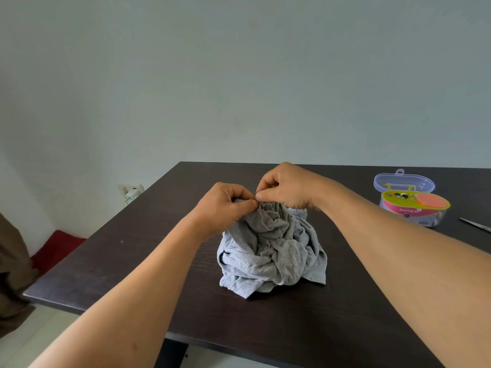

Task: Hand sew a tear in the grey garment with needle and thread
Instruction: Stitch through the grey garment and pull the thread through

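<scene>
**Fingers pinching the garment's top fold**

Your fingers [248, 201] on the left hand [225, 208] are curled tight and pinch the top edge of the garment [273, 251]. Your right hand [284, 188] meets it there, thumb and forefinger pressed together on the same raised fold, the two hands touching at the tips. The needle and thread are too small to make out between them, so you cannot tell which hand holds them.

The garment sits bunched in a heap on the table [132, 261], its top pulled up into your hands and the rest slumped below them. Both of your forearms reach in toward it, one on either side.

Well to the right of the garment stands the sewing kit [414, 208], its clear lid open behind it. Beyond the kit, further from the garment, scissors [475, 224] lie at the picture's edge.
</scene>
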`<state>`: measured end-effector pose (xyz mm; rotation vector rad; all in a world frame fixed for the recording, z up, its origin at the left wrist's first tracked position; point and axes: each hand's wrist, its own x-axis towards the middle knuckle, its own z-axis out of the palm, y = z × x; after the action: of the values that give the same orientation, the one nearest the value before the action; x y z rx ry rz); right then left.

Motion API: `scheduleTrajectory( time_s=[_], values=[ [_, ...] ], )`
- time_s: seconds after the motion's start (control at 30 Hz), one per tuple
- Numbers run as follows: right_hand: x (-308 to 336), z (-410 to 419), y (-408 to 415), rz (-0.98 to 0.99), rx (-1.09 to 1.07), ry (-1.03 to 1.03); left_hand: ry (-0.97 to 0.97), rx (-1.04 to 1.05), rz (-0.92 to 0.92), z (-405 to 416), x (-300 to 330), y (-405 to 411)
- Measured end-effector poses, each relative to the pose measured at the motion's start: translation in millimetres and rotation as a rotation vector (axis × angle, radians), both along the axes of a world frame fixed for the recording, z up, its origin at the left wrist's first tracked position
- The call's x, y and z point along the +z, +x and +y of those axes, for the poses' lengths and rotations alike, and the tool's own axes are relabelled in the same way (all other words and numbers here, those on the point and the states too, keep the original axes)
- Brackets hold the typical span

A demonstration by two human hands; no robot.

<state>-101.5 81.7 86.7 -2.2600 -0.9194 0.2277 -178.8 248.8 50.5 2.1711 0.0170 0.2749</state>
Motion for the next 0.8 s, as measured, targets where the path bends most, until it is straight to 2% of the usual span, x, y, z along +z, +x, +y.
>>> scheduleTrajectory(
  time_s=[0.17, 0.4, 0.57, 0.8],
  values=[
    [3.0, 4.6, -1.6, -0.008, -0.036, 0.075, 0.085, 0.004, 0.005, -2.4, 1.0, 0.6],
    [13.6, -2.1, 7.4, -0.118, -0.221, 0.404, 0.024, 0.025, 0.011, 5.2, -4.7, -0.3],
    [12.3, -10.3, 17.0, -0.186, -0.328, 0.418, -0.007, 0.029, 0.013, 6.2, -4.1, -2.2],
    [2.9, -16.2, 21.2, -0.263, -0.432, 0.322, -0.028, 0.018, 0.02, 4.6, -4.1, -1.6]
  ],
)
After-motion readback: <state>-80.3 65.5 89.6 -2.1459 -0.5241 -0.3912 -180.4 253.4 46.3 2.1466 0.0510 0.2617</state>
